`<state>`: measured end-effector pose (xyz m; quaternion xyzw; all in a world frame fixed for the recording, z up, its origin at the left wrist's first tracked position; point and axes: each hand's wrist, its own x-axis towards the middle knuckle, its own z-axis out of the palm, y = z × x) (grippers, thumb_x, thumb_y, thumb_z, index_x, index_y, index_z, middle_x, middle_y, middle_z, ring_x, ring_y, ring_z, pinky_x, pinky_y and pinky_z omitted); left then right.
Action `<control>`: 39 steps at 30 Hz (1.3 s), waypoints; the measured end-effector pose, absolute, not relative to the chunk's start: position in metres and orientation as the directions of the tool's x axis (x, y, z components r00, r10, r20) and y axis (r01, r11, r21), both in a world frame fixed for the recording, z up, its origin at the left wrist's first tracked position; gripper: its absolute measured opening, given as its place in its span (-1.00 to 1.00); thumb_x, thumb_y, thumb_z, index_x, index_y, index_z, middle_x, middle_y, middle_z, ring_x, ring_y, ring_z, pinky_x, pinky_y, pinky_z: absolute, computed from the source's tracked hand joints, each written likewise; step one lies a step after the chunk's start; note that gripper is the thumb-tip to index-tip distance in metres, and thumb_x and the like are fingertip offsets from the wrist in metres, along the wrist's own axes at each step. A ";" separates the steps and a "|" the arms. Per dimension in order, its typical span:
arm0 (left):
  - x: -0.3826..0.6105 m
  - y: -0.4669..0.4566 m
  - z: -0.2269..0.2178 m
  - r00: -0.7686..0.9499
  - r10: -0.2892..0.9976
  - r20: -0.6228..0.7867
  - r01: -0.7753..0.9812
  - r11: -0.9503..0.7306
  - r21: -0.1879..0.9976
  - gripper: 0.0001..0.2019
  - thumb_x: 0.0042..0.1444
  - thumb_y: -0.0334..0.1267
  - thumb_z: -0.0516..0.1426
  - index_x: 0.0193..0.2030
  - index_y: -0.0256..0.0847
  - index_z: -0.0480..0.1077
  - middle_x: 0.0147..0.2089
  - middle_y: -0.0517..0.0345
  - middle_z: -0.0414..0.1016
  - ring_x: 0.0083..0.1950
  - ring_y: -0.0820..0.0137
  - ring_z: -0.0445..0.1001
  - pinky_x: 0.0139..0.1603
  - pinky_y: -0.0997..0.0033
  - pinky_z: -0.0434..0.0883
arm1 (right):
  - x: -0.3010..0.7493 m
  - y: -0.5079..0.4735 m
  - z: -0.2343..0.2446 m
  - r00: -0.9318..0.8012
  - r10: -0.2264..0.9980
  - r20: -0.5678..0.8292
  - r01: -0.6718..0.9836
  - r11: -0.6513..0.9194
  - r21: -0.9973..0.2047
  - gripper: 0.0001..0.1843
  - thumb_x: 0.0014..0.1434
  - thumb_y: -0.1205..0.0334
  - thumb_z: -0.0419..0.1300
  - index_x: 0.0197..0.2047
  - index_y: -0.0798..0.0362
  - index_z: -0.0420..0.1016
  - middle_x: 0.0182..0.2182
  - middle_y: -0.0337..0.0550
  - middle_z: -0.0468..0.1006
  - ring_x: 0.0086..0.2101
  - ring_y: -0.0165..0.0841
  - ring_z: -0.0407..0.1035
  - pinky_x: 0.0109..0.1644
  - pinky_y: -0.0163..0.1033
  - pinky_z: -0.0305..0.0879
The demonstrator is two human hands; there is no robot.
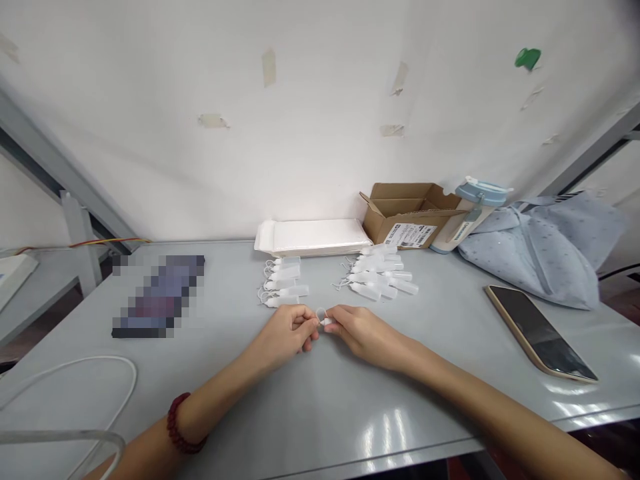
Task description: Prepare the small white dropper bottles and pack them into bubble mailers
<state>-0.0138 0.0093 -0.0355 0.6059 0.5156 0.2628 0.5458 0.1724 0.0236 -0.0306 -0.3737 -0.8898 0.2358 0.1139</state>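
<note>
Both hands meet at the middle of the grey table (310,400). My left hand (289,333) and my right hand (361,331) each pinch a small white plastic piece (324,318) with a thin loop, held between their fingertips. Just behind the hands lies a row of small white squeeze bottles (286,283) with caps on tethers. A second, looser pile of the same bottles (381,273) lies further right. A red bead bracelet (181,425) is on my left wrist.
A flat white tray (313,237) and an open cardboard box (410,212) stand at the wall. A blue-lidded cup (470,217) and a pale blue cloth bag (543,243) are at right, a phone (540,331) near the right edge. A white cable (70,373) curls at left.
</note>
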 end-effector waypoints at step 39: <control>-0.085 0.036 0.014 0.346 0.878 -0.331 0.656 0.026 0.755 -0.76 -0.02 -0.08 0.12 -0.50 -0.21 0.44 -0.47 0.19 0.41 -0.45 0.41 0.37 -0.39 0.47 0.25 | 0.221 0.075 -0.026 -0.537 0.778 0.326 0.791 0.599 -0.128 -0.81 0.25 0.35 -0.04 -0.18 0.07 0.39 -0.21 0.00 0.45 -0.17 -0.18 0.30 -0.21 -0.14 0.27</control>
